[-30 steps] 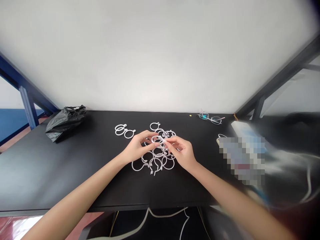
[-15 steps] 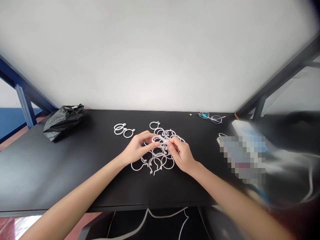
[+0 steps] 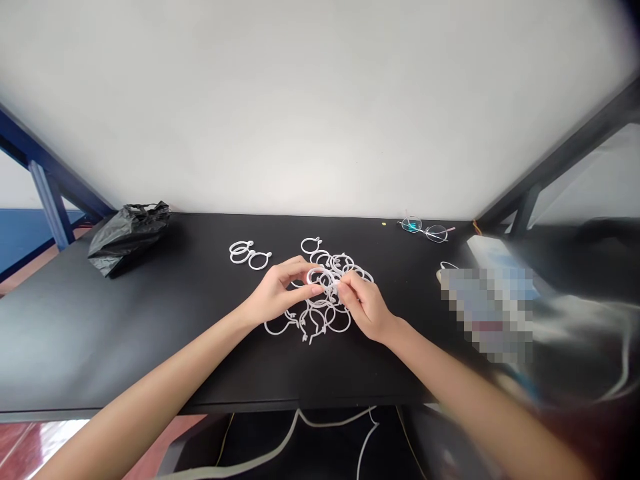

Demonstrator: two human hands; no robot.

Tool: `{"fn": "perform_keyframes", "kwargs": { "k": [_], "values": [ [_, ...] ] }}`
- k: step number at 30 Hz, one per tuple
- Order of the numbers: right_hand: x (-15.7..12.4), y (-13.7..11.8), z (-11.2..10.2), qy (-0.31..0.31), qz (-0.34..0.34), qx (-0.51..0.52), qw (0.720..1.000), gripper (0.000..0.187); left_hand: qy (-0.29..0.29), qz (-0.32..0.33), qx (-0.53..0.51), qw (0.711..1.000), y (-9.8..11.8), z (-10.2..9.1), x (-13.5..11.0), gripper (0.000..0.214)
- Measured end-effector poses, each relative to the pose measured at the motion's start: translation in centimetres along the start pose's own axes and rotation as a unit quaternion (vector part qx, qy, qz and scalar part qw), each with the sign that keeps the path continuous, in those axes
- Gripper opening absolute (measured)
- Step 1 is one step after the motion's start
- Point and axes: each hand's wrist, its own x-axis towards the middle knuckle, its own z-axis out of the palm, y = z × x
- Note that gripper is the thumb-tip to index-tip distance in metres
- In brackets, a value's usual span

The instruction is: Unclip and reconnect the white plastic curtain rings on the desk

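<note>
Centrally, over a heap of round, white, plastic-looking rings (image 3: 331, 300) on the black bench (image 3: 100, 320), my left hand (image 3: 274, 289) holds one thin white ring (image 3: 309, 276), narrowly, from nine o'clock; my right hand (image 3: 369, 308) pinches it at three. Presumably light, smooth and springy, it favours a gentle grip on opposite rims.

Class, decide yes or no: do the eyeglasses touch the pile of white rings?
No, the eyeglasses lie apart, to the right of the white rings.

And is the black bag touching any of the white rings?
Apart. The head view shows black table between the bag and the nearest white rings.
</note>
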Motion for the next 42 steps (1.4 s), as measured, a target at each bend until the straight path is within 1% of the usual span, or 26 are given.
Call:
{"fn": "perform_keyframes", "kwargs": {
  "k": [4,7,11,13,15,16,17,18,19,20,21,22,23,24,26,28,35,39,40,42],
  "values": [
    [-0.2,-0.1,0.1,0.01,-0.023,-0.007,1.0,0.02,-0.006,0.029,0.002,1.0,0.0,0.1,-0.1,0.03],
    [-0.2,-0.1,0.2,0.015,-0.028,-0.011,0.999,0.021,-0.004,0.03,0.004,1.0,-0.1,0.2,-0.2,0.029],
    [0.0,0.0,0.3,0.014,-0.017,-0.003,1.0,0.022,-0.003,0.029,0.013,0.999,-0.1,0.2,-0.1,0.029],
    [0.2,0.1,0.3,0.012,-0.006,0.002,1.0,0.023,-0.001,0.033,0.059,0.998,0.1,-0.2,0.2,0.03],
    [0.3,0.2,0.2,0.022,0.004,0.009,1.0,0.022,0.015,0.041,0.153,0.987,0.4,-1.0,0.5,0.029],
    [0.4,0.2,0.1,0.031,0.007,0.015,0.999,0.021,0.034,0.043,0.218,0.974,0.4,-1.7,0.6,0.029],
    [0.4,0.3,0.0,0.042,0.01,0.021,0.999,0.02,0.067,0.041,0.29,0.954,0.3,-2.5,0.8,0.03],
    [0.4,0.3,-0.1,0.052,0.012,0.026,0.998,0.018,0.113,0.032,0.37,0.922,0.1,-3.4,0.8,0.031],
    [0.4,0.3,-0.1,0.06,0.013,0.03,0.998,0.017,0.16,0.017,0.446,0.88,-0.2,-4.4,0.8,0.032],
    [0.4,0.2,-0.2,0.067,0.015,0.03,0.997,0.015,0.193,-0.013,0.51,0.838,-0.7,-5.5,0.8,0.034],
    [0.4,0.2,-0.2,0.071,0.016,0.028,0.997,0.014,0.206,-0.049,0.556,0.803,-1.2,-6.5,0.7,0.037],
    [0.4,0.2,-0.2,0.073,0.017,0.025,0.997,0.013,0.213,-0.08,0.586,0.778,-1.7,-7.5,0.6,0.039],
    [0.4,0.2,-0.2,0.073,0.018,0.022,0.997,0.013,0.208,-0.106,0.603,0.763,-2.2,-8.3,0.5,0.042],
    [0.4,0.3,-0.2,0.069,0.019,0.019,0.997,0.012,0.2,-0.129,0.611,0.755,-2.6,-8.9,0.4,0.043],
    [0.4,0.3,-0.2,0.061,0.019,0.015,0.998,0.011,0.182,-0.161,0.617,0.748,-3.2,-9.6,0.2,0.043],
    [0.3,0.4,-0.1,0.057,0.017,0.011,0.998,0.011,0.169,-0.176,0.618,0.748,-3.4,-9.6,0.1,0.045],
    [0.1,0.5,-0.2,0.06,0.017,0.0,0.998,0.01,0.138,-0.182,0.62,0.751,-3.6,-8.8,0.1,0.047],
    [0.1,0.6,-0.1,0.061,0.014,-0.002,0.998,0.011,0.154,-0.166,0.612,0.758,-3.6,-8.6,0.1,0.049],
    [0.1,0.6,-0.1,0.06,0.014,-0.002,0.998,0.011,0.158,-0.154,0.607,0.764,-3.6,-8.4,0.1,0.049],
    [0.1,0.6,-0.1,0.058,0.013,-0.001,0.998,0.011,0.154,-0.118,0.585,0.787,-3.4,-7.8,0.4,0.046]
  ]
}}
